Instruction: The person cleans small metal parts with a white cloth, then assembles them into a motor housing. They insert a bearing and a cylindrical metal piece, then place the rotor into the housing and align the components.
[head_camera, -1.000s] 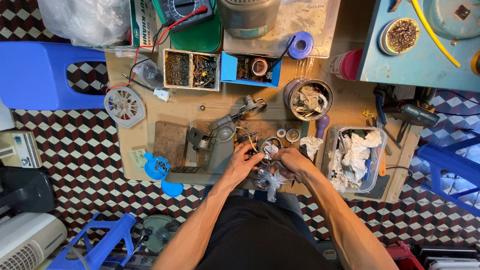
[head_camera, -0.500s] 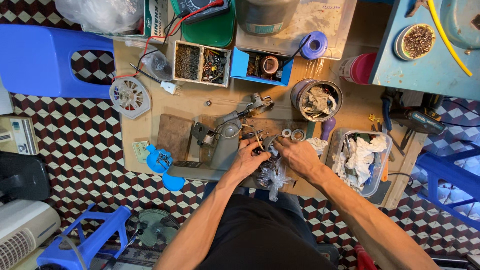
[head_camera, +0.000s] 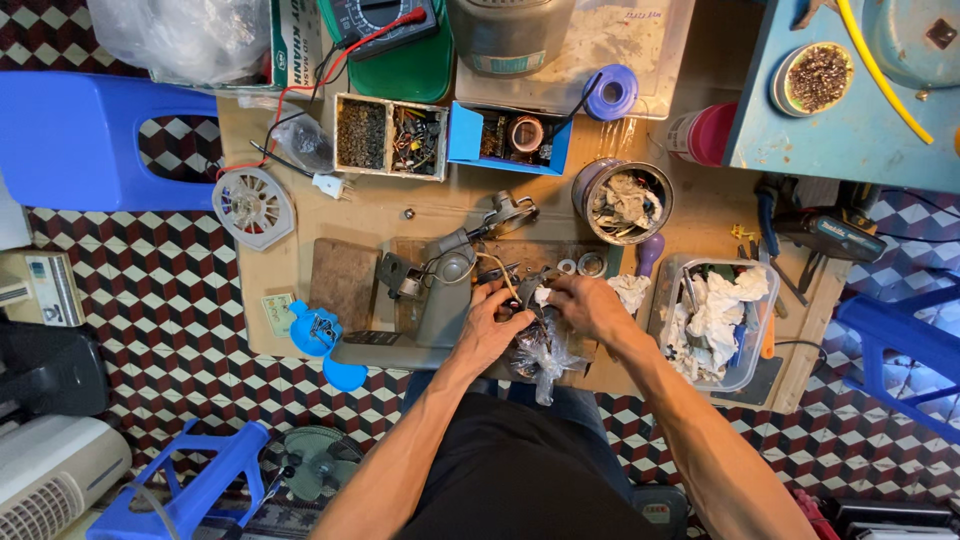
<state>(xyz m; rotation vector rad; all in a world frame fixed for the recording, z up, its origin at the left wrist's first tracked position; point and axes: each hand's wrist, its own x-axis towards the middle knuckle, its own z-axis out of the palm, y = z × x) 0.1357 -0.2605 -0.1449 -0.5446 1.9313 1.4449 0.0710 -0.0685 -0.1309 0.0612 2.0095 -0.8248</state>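
Head-camera view: since a second ago both hands have been brought closer over a small dark metal part wrapped in crinkled clear plastic, just in front of the grey bench vise. The left hand is closed on the part, the right hand pinches it from above; it is still being handled. Two silver rings lie right of the vise.

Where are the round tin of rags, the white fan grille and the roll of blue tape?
Tin (head_camera: 622, 200), head view, on the rags inside.
Grille (head_camera: 253, 207), head view, on its hub.
Tape (head_camera: 611, 93), head view, on its ring.
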